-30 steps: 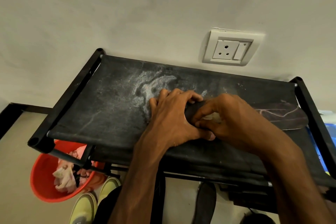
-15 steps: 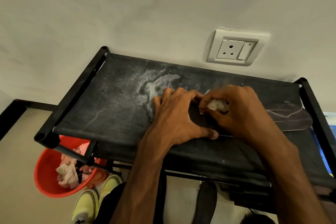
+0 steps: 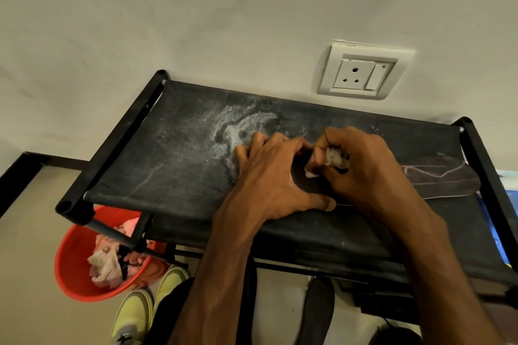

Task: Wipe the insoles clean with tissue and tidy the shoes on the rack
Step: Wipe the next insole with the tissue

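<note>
On rack point(image 3: 173, 165) top, L hand point(image 3: 277, 173) presses insole point(image 3: 443, 182) down, fingers spread; R hand point(image 3: 364, 165) pinches crumpled tissue point(image 3: 332, 158) on it.

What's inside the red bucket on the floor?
Crumpled pale and pink wads, maybe used tissue, and a dark bit lie in the red bucket. The rack corner covers part of it, so its bottom is hidden.

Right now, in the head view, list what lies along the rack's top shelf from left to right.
White dust stain → left hand → right hand gripping the tissue → bare end of the insole.
</note>
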### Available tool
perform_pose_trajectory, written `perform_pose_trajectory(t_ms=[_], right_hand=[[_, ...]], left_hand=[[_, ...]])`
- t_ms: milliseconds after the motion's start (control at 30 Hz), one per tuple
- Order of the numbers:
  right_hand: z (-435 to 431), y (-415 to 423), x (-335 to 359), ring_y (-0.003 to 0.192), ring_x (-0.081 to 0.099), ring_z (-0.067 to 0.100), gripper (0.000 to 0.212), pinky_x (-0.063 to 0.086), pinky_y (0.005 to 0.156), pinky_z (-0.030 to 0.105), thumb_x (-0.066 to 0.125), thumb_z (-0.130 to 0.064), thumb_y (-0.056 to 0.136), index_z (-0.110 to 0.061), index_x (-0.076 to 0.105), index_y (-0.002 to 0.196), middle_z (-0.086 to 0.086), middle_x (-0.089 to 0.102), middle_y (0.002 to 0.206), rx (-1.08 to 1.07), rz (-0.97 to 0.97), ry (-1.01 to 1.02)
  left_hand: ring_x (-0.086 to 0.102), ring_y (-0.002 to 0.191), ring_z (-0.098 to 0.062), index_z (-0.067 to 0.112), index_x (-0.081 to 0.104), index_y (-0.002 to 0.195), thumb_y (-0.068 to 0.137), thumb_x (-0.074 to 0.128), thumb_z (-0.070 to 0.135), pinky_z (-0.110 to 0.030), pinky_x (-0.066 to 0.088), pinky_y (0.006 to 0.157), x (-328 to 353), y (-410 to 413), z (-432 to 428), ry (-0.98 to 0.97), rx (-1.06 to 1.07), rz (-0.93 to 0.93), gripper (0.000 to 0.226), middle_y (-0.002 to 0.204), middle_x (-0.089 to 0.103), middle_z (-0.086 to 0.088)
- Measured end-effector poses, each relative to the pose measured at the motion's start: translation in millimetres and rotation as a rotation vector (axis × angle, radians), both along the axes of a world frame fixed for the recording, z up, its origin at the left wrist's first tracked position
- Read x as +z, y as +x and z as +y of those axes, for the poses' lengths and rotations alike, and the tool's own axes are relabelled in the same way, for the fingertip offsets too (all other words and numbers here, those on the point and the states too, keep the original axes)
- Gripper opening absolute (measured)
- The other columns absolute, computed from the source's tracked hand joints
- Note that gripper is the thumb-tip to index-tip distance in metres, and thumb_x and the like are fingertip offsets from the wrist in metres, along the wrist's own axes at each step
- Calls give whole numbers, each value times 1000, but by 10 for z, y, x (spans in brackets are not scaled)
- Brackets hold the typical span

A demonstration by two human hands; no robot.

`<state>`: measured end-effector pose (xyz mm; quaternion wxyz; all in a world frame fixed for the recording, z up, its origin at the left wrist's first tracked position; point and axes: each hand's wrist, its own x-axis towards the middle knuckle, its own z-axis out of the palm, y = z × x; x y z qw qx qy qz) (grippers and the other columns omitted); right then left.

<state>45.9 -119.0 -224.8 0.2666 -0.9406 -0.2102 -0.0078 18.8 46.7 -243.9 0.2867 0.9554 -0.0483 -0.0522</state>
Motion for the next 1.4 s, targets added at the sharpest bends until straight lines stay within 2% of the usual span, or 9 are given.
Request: perform_pose_trajectory(t_ms=[133, 267, 433, 567, 833, 1067, 1200, 1333, 1400], right_hand=[[8, 16, -60, 79, 58, 14, 31, 55, 69, 49, 79, -17, 77, -31, 52, 73, -13, 59, 78, -60, -105, 29], [-26, 14, 85, 82, 67, 12, 22, 60, 73, 45, 79, -18, 78, -27, 59, 73, -8, 69, 82, 23, 96, 15], [-94, -71, 321, 77, 65, -7, 31, 54, 68, 13, 81, -5, 79, -24, 60, 66, -9, 68, 72, 120, 272, -138], [-65, -82, 330, 83, 66, 8, 30, 60, 78, 36, 80, -8, 78, -28, 60, 68, -13, 65, 79, 85, 258, -189], [-20, -3, -20, 83, 62, 16, 22, 57, 72, 50, 79, -18, 76, -29, 60, 73, -11, 65, 81, -85, -75, -8], [-316, 62, 129, 81, 63, 9, 12, 53, 70, 34, 80, -33, 82, -30, 69, 86, -12, 70, 86, -229, -80, 280], [-393, 33, 181, 79, 64, 3, 10, 47, 64, 19, 79, -33, 84, -33, 75, 93, -16, 73, 92, -215, 5, 288], [-362, 38, 176, 66, 68, 7, 11, 53, 55, 18, 79, -36, 81, -35, 79, 91, -13, 75, 89, -261, 125, 284], [-368, 32, 212, 72, 71, 7, 18, 56, 59, 19, 80, -37, 78, -34, 80, 95, -14, 75, 93, -232, 171, 300]], left_hand=[[32, 112, -12, 45, 50, 126, 49, 79, 81, -38, 25, 91, 1, -13, -16, 24, -8, 2, 89, 119, 47, 16], [30, 111, -9, 47, 47, 127, 50, 83, 77, -35, 22, 87, 22, -16, -19, 4, -3, 9, 90, 120, 48, 20], [33, 112, -9, 48, 48, 126, 47, 85, 76, -34, 22, 87, 14, -20, -13, -22, 9, -8, 91, 117, 49, 23], [33, 113, -10, 49, 46, 125, 49, 83, 77, -36, 24, 90, 18, -21, -21, 8, -3, -15, 89, 120, 48, 21], [32, 114, -12, 48, 46, 125, 53, 78, 81, -37, 24, 90, -3, -26, -18, 38, -10, -7, 85, 123, 46, 17], [33, 110, -8, 49, 49, 126, 52, 77, 82, -33, 19, 84, -17, -42, -16, 5, 7, -65, 85, 115, 47, 25], [32, 110, -7, 49, 49, 126, 52, 75, 84, -33, 19, 85, -14, -40, -38, 16, 16, -65, 85, 114, 46, 25], [34, 111, -7, 49, 49, 126, 52, 75, 84, -34, 22, 88, -11, -43, -28, 14, 16, -62, 86, 114, 46, 25], [34, 112, -8, 48, 49, 126, 52, 75, 84, -34, 22, 88, -11, -43, -29, 16, 14, -61, 86, 115, 47, 25]])
